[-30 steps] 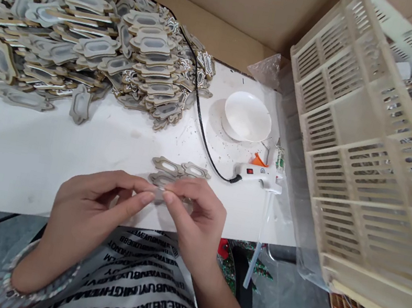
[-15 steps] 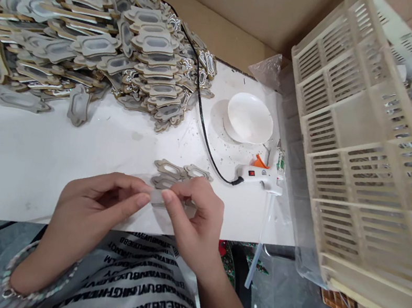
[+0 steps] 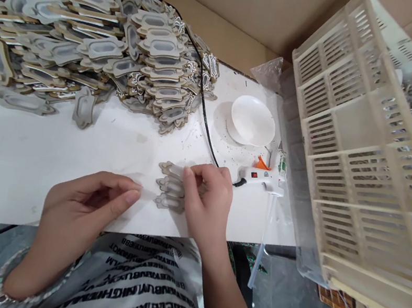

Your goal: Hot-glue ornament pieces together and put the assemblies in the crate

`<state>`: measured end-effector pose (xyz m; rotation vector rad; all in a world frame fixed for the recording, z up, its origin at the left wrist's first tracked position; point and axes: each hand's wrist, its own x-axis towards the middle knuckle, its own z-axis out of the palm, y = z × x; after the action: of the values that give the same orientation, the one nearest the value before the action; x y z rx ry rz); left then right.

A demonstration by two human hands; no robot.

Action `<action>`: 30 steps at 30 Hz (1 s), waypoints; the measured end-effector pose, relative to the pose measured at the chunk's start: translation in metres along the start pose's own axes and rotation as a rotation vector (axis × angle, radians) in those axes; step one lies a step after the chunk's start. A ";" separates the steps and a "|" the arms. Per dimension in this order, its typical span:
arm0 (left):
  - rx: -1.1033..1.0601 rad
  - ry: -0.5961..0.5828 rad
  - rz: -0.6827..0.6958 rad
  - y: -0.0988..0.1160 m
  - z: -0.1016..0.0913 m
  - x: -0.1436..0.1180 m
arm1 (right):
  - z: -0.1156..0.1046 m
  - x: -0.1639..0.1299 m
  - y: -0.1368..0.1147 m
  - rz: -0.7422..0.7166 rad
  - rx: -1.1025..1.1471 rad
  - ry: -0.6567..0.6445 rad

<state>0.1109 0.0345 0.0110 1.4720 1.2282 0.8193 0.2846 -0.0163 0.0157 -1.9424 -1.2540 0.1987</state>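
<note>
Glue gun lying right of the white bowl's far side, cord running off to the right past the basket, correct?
Not quite. In the head view the glue gun lies just in front of the white bowl, and its black cord runs left and back toward the pile of frames, not past the basket.

Blk/wht lettered shirt (image 3: 142, 291), beaded bracelet (image 3: 4, 278) on wrist.

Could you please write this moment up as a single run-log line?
left hand: pinched, off the pieces | right hand: fingertips on small frame pieces | glue gun: lying on table | bowl: beyond glue gun
</note>
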 end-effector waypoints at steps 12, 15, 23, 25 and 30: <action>0.062 0.000 0.032 0.001 -0.002 -0.003 | 0.018 0.003 0.006 -0.083 -0.371 -0.051; 0.041 -0.019 0.014 0.003 0.000 -0.001 | 0.017 0.003 0.007 -0.129 -0.421 0.021; -0.043 -0.083 0.015 0.008 0.009 0.000 | -0.016 -0.014 -0.014 -0.166 0.246 -0.154; -0.052 -0.108 0.019 0.010 0.012 0.000 | -0.021 -0.018 -0.016 -0.145 0.280 -0.152; -0.085 -0.190 0.057 0.014 0.019 0.001 | -0.027 -0.019 -0.011 -0.104 0.307 -0.129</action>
<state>0.1329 0.0305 0.0193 1.4850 1.0024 0.7424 0.2816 -0.0446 0.0360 -1.6187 -1.3185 0.4426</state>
